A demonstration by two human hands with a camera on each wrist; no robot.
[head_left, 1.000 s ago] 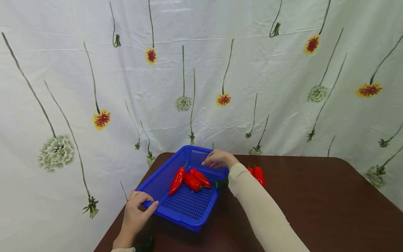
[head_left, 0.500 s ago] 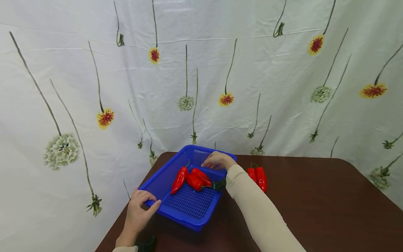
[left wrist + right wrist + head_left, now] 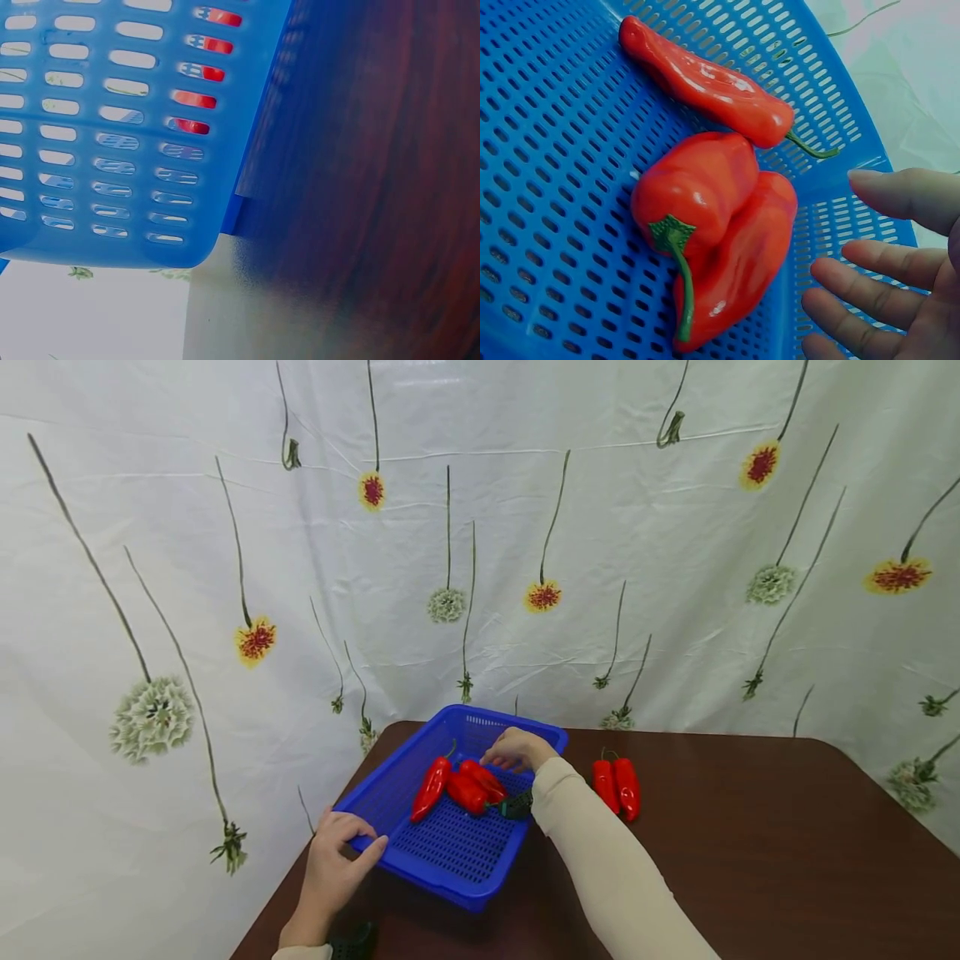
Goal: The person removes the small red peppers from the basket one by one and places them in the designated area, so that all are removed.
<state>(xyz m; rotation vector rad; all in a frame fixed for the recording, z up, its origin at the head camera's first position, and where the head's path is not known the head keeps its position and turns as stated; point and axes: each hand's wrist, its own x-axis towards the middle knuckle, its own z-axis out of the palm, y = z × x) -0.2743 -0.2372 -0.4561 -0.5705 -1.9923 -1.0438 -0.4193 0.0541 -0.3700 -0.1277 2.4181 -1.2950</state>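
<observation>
A blue plastic basket with slotted walls and floor stands at the table's left side. Three glossy red peppers with green stems lie in it, two side by side and one nearer the left wall. My left hand grips the basket's near left corner, thumb over the rim; the left wrist view shows the slotted wall but not that hand. Inside the basket, by the far right end, my right hand is held with its fingers apart and nothing between them; in the right wrist view its fingers are beside the peppers.
Two more red peppers lie together on the dark brown table, right of the basket. A white cloth with printed flowers hangs behind the table. Dark straps sit at both wrists.
My right hand has lowered slightly within the basket, and its forearm has shifted left, uncovering the two peppers on the table. The left hand keeps its grip on the basket.
</observation>
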